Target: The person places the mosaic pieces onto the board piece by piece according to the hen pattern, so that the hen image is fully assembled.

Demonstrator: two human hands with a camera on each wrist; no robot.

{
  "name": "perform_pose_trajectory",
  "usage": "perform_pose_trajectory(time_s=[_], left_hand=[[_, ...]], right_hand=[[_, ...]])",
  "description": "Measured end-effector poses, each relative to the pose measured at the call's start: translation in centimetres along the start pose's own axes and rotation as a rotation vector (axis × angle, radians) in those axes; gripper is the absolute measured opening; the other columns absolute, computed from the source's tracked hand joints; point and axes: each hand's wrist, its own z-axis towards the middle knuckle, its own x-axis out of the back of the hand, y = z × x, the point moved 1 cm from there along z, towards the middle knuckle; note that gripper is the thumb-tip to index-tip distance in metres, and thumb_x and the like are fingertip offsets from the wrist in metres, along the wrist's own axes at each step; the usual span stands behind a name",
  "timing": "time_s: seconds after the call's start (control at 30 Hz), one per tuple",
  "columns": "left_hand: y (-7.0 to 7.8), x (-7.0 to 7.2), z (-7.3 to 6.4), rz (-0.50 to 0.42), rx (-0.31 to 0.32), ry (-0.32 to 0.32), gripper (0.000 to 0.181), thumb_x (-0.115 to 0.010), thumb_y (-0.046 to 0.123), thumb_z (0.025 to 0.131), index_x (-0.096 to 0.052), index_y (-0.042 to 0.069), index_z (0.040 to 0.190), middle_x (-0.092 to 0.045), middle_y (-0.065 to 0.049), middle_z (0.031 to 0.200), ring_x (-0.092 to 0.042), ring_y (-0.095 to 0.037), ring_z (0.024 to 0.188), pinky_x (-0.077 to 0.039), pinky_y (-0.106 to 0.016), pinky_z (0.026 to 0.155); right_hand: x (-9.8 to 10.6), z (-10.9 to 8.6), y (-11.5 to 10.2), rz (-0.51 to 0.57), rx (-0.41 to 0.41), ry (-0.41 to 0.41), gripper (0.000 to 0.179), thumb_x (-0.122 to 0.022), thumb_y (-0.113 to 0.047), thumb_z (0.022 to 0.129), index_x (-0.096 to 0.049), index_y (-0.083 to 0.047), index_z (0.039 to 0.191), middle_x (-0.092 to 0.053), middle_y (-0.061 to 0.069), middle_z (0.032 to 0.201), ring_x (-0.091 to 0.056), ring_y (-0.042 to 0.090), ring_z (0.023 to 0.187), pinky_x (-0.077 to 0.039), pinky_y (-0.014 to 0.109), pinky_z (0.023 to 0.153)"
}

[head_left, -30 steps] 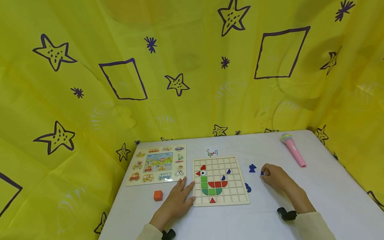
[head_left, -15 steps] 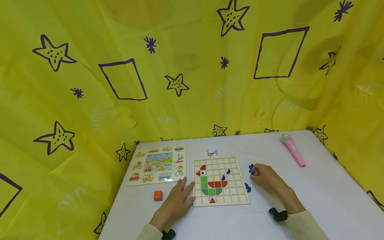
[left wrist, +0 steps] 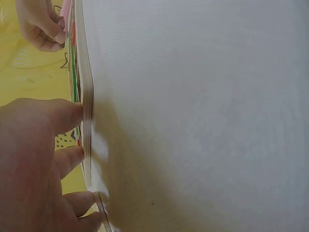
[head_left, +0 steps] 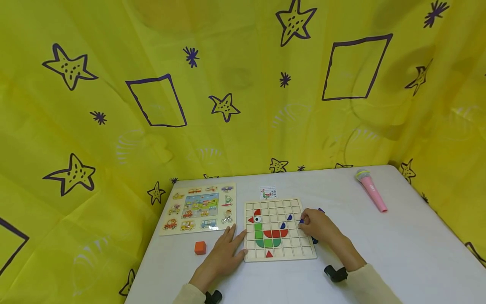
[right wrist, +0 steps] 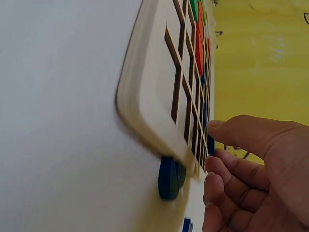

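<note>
A wooden grid board (head_left: 292, 252) lies on the table, with red, green and blue pieces set in its squares in a bird-like shape. My right hand (head_left: 319, 224) pinches a small blue piece (head_left: 301, 221) between thumb and finger over the board's right edge. In the right wrist view the thumb and fingers of that hand (right wrist: 256, 169) hold the blue piece (right wrist: 211, 144) edge-on. My left hand (head_left: 225, 252) rests with spread fingers against the board's left edge. The left wrist view shows its fingertips (left wrist: 72, 113) touching the board's side (left wrist: 87, 96).
Loose blue pieces (head_left: 314, 240) lie right of the board, partly behind my right hand. A small pattern card (head_left: 268, 192) sits behind the board. A picture puzzle (head_left: 167, 230) and an orange cube (head_left: 200, 248) are at the left. A pink microphone (head_left: 373, 194) lies at the back right.
My right hand has moved left from the table, past the loose blue pieces, to the board's right edge, carrying the blue piece. The left hand has stayed in place.
</note>
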Motion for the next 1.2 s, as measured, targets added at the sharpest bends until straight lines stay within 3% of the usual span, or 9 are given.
perform_pose_trajectory(time_s=[0.7, 1.2], left_hand=[[0.0, 0.1, -0.1, 0.0, -0.001, -0.002, 0.063, -0.055, 0.048, 0.106, -0.041, 0.028, 0.164, -0.021, -0.012, 0.176, -0.017, -0.039, 0.163, -0.025, -0.06, 0.128], [0.0, 0.1, -0.1, -0.006, -0.003, 0.001, 0.063, -0.055, 0.048, 0.106, -0.041, 0.028, 0.164, -0.021, -0.012, 0.176, -0.017, -0.039, 0.163, -0.025, -0.061, 0.128]], right_hand=[[-1.6, 0.7, -2.2, -0.018, 0.037, -0.052, 0.014, -0.078, -0.009, 0.094, -0.068, -0.004, 0.103, -0.058, 0.002, 0.082, -0.054, 0.018, 0.077, -0.045, 0.031, 0.068], [-2.1, 0.8, -2.1, -0.03, 0.069, -0.01, 0.007, -0.07, -0.009, 0.099, -0.067, -0.003, 0.1, -0.056, 0.002, 0.079, -0.054, 0.018, 0.078, -0.045, 0.033, 0.069]])
